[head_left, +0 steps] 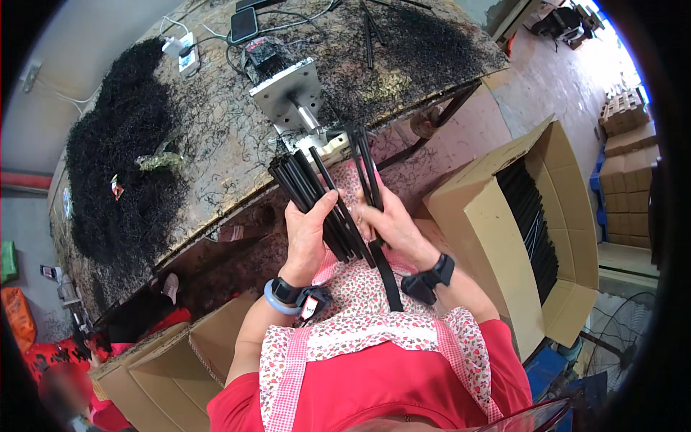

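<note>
Workbench [237, 155] strewn with black shavings | my left hand [306, 230] clasps a bundle of black strips [317, 198] below the metal block [288, 90] | right hand [392, 223] pinches two strips [368, 169], feeding them up to it; next needs straight alignment

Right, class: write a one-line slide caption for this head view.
Left hand grips a bundle of black rods while right hand holds a few rods below a metal spindle.
</note>
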Available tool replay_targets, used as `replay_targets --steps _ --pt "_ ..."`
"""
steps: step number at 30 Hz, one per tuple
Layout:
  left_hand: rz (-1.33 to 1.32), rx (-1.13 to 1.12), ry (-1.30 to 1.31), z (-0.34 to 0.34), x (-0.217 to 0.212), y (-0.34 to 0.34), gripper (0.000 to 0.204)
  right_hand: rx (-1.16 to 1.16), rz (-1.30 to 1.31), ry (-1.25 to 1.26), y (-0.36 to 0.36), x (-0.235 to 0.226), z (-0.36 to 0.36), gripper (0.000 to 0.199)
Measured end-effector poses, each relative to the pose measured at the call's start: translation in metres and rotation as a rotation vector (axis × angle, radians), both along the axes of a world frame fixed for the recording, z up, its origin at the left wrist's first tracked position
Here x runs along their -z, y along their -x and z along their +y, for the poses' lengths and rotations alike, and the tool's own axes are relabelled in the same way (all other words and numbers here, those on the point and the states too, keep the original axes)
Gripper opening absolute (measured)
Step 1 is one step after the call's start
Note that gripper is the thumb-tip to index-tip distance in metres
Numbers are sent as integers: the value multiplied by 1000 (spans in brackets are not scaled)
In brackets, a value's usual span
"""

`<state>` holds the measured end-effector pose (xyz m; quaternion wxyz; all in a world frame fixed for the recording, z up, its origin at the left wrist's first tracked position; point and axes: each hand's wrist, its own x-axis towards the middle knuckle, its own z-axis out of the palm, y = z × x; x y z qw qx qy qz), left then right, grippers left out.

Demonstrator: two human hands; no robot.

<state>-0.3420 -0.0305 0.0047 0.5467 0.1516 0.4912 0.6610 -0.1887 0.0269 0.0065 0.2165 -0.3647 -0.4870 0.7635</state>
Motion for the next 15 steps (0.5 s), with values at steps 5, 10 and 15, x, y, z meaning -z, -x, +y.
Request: replay_targets --steps 5,10,15 --pt "-37 7 -7 0 1 -8 30 162 -5 -114 1 4 -36 29" --pt "-1 23 49 -18 6 -6 32 52 -164 -230 0 11 -13 31" --pt "72 12 22 -11 -4 -4 30 52 -56 -147 -8 11 -11 34"
